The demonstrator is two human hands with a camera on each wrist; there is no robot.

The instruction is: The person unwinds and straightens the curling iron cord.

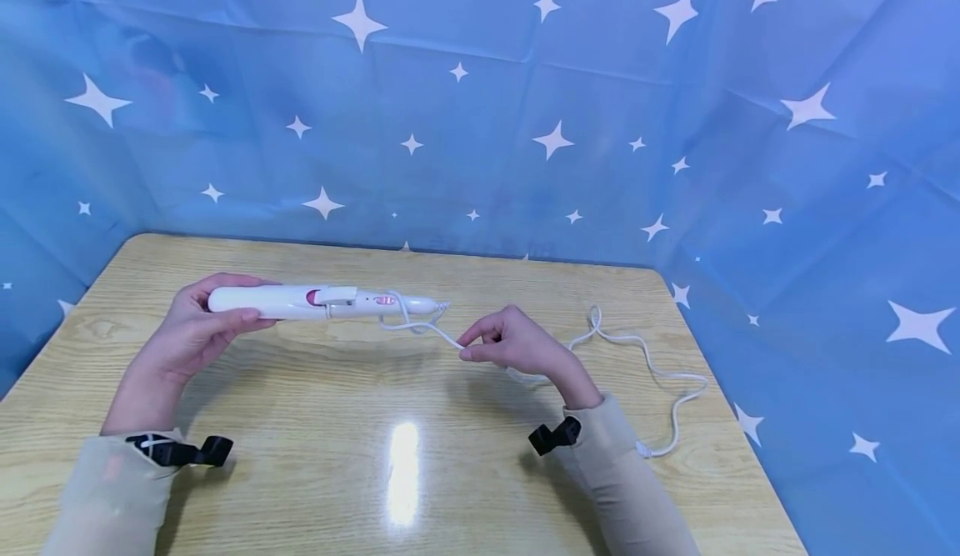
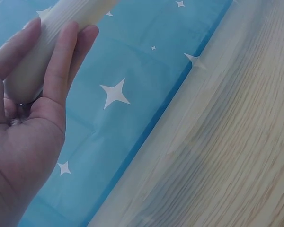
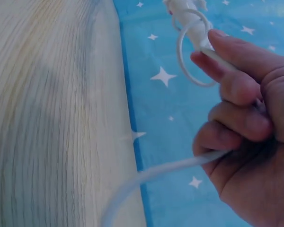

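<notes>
Blue starred backdrop, tabletop below, styling iron held aloft

The backdrop hangs behind the wood-grained tabletop. The left grip curls round one end of the white styling iron, holding it above the wood. The right grip, narrow, pinches the white cord, which loops about the iron's other end.

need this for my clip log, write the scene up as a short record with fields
left hand: grips the wide end of the white hair iron
right hand: holds the white cord
iron: held above the table, switch end toward the right hand
cord: looped at the iron's narrow end, part lying on the table
surface: light wood grain
backdrop: blue, white stars
</notes>
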